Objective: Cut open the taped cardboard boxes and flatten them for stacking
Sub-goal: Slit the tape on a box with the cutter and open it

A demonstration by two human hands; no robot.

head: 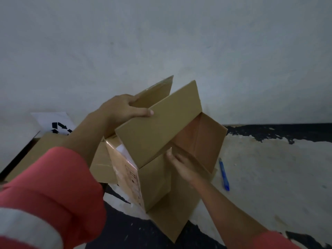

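The left hand [124, 108] clasps a raised flap of the open brown cardboard box [156, 177] and the right hand [181, 166] hooks its right rim, fingers hidden inside, over a pale, black-patched floor [269, 177] near a slim blue cutter [224, 174], before a grey wall [161, 42].
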